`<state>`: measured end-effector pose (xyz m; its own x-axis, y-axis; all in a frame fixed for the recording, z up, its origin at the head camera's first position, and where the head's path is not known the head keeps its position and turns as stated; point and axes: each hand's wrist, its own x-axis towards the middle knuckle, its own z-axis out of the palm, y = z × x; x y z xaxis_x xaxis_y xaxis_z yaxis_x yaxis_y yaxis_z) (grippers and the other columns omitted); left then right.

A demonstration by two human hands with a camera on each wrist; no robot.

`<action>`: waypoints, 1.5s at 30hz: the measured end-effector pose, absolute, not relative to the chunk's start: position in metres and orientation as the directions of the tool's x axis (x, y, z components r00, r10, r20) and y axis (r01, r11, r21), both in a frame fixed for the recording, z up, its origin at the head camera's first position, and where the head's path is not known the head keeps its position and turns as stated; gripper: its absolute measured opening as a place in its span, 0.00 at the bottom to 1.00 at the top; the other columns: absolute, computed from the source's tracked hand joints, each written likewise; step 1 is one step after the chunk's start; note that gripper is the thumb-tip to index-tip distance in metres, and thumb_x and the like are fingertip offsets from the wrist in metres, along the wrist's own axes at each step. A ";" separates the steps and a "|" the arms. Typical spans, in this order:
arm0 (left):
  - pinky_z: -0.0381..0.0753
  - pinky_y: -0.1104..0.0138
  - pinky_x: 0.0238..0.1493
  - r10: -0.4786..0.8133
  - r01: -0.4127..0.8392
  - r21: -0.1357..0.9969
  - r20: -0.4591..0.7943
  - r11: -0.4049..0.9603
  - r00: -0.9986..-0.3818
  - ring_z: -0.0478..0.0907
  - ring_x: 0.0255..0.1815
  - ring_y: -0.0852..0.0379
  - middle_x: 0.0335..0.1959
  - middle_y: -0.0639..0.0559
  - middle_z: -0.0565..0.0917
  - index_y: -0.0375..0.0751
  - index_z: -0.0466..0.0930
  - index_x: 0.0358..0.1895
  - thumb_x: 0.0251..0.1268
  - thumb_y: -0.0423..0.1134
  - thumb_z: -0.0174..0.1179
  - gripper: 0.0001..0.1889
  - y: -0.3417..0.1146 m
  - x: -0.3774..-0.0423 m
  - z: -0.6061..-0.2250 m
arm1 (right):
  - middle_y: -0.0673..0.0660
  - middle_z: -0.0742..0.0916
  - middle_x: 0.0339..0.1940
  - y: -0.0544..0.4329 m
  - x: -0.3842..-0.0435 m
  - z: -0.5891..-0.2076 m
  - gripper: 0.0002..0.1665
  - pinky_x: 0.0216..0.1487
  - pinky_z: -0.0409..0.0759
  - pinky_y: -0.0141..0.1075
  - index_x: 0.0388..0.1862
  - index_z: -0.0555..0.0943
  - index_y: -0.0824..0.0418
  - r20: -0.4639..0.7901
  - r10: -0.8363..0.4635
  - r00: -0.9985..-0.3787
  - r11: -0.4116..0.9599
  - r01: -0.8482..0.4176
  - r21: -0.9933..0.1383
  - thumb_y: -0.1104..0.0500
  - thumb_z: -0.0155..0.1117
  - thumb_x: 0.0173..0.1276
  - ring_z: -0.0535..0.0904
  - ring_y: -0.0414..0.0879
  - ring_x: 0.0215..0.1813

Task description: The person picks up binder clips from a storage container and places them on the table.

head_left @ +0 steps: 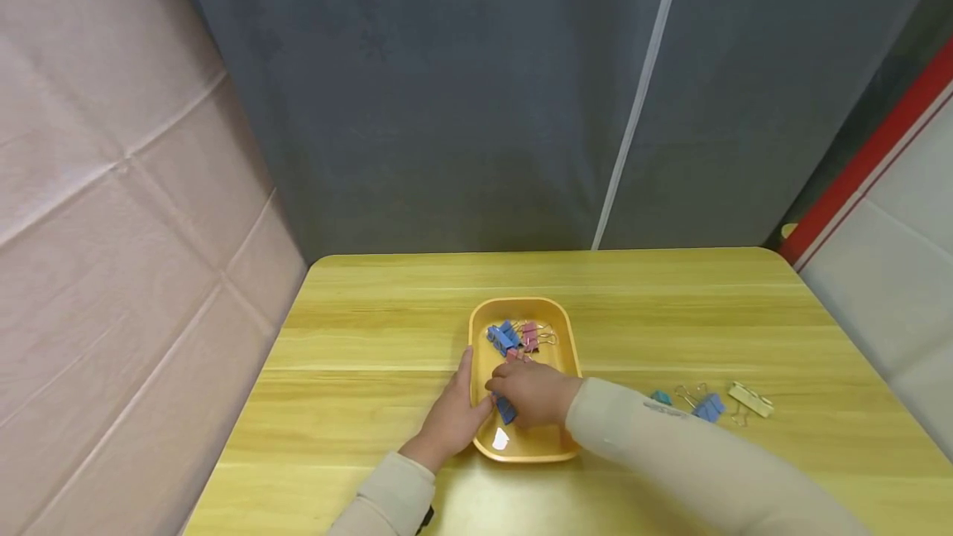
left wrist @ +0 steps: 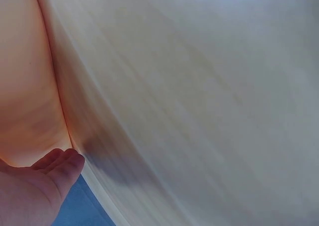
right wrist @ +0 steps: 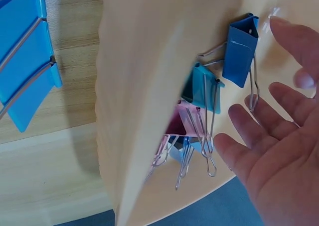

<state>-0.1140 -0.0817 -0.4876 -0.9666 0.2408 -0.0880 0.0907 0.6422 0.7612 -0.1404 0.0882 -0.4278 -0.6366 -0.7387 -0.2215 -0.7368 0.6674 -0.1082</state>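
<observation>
A yellow tray point(head_left: 524, 458) holds several binder clips. My left hand point(head_left: 449, 420) grips its left wall, thumb over the rim and straight fingers point(left wrist: 60, 169) along the outside. Inside the tray is my right hand point(head_left: 538, 393), its fingers spread and slightly bent beside a dark blue binder clip point(right wrist: 241, 49); the fingertips are right at that clip's wire handle. A teal binder clip point(right wrist: 204, 89) and pink clips lie next to it in the right wrist view. Blue binder clips point(head_left: 501, 340) and a pink binder clip point(head_left: 530, 337) sit toward the tray's far end.
Right of the tray, on the wooden table point(head_left: 357, 337), lie a teal clip point(head_left: 661, 397), a blue clip point(head_left: 709, 408) and a pale yellow clip point(head_left: 752, 399). My right forearm point(head_left: 670, 445) passes close in front of them. A dark grey panel point(head_left: 447, 106) stands behind the table.
</observation>
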 end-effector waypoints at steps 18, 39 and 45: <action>0.63 0.44 0.68 0.232 0.066 0.764 -0.112 0.642 -0.966 0.62 0.69 0.33 0.72 0.31 0.59 0.41 0.39 0.78 0.66 0.45 0.56 0.45 -0.082 -0.115 -0.487 | 0.52 0.82 0.51 0.080 -0.144 -0.438 0.33 0.59 0.78 0.39 0.57 0.79 0.58 -0.252 -0.729 -0.636 0.676 -0.727 -0.118 0.62 0.75 0.49 0.78 0.47 0.55; 0.63 0.43 0.68 0.239 0.070 0.778 -0.105 0.625 -0.965 0.62 0.68 0.32 0.71 0.28 0.60 0.40 0.38 0.78 0.65 0.46 0.58 0.46 -0.081 -0.114 -0.485 | 0.49 0.83 0.39 0.080 -0.148 -0.447 0.25 0.50 0.81 0.35 0.49 0.82 0.55 -0.226 -0.739 -0.634 0.664 -0.742 -0.089 0.62 0.75 0.49 0.79 0.42 0.44; 0.64 0.43 0.67 0.248 0.088 0.780 -0.088 0.619 -0.965 0.63 0.68 0.31 0.70 0.27 0.61 0.38 0.38 0.78 0.65 0.46 0.58 0.46 -0.082 -0.114 -0.487 | 0.49 0.83 0.37 0.081 -0.148 -0.446 0.24 0.49 0.81 0.34 0.47 0.82 0.55 -0.219 -0.739 -0.637 0.667 -0.738 -0.104 0.63 0.75 0.49 0.79 0.42 0.43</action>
